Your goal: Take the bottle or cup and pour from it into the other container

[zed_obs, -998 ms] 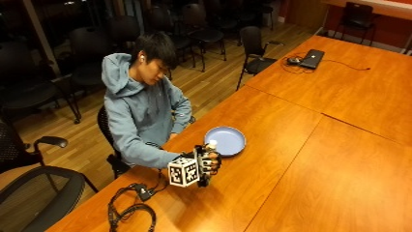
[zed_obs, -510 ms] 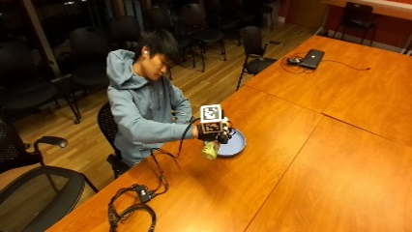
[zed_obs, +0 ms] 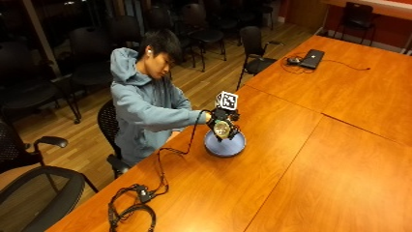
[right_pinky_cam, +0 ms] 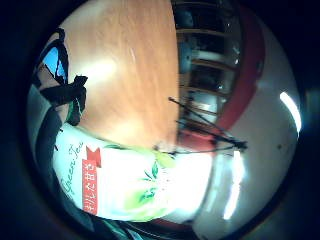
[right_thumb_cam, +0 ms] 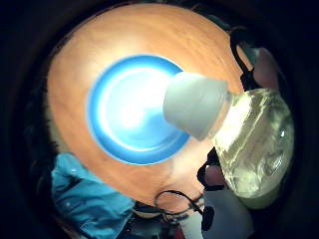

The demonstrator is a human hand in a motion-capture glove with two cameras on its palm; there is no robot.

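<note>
Bottle [right_thumb_cam: 251, 142], green-tea labelled, sits clamped in the gloved right hand's [zed_obs: 221, 121] fingers, tipped mouth-down, its white cap [right_thumb_cam: 195, 110] over the blue plate [right_thumb_cam: 119, 112] on the tabletop [zed_obs: 334, 159]. Whether anything flows is unclear; the fingers themselves are mostly hidden.

Capped bottle [right_thumb_cam: 239, 134] over blue plate [right_thumb_cam: 124, 112]

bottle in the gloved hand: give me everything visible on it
The bottle is clear plastic, holding pale yellowish liquid, with a white cap on. Its white label with green leaves, a red ribbon and "Green Tea" lettering shows in the little finger side view. The right hand grips it, tipped so the capped end points down over the blue plate on the wooden table. No liquid is seen leaving it.
</note>
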